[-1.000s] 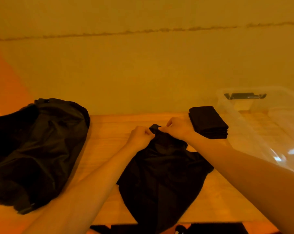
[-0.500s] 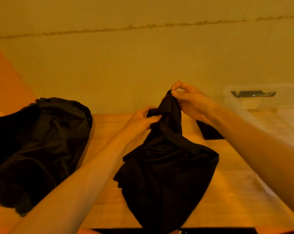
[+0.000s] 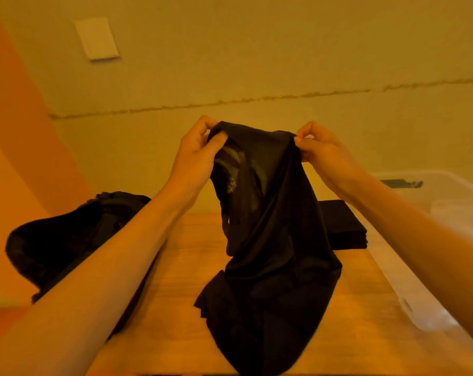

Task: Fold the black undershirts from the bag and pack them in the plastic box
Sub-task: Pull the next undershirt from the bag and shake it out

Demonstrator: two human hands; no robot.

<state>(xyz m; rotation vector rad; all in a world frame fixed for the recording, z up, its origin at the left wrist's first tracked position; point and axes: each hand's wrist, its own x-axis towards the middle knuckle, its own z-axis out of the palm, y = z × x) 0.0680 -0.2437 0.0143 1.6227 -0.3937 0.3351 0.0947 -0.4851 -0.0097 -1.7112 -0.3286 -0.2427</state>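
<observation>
Black undershirt [image 3: 267, 240] hangs unfolded (hem on table [image 3: 175, 308]), folded stack [image 3: 343, 226] behind.

Probably a home: wooden table [image 3: 181, 299], wall switch [image 3: 97, 39].

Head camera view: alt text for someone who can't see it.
Left hand and right hand pinch the top of a black undershirt draped onto a wooden table. Black bag at left; folded undershirts and plastic box at right.

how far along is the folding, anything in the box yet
Done: a folded stack sits on the table beside the plastic box. In hand: left hand and right hand pinch the top edge of one unfolded undershirt, its lower end on the table. Left: fold it, check the bulky bag, pack the box; no shirts visible inside it.
</observation>
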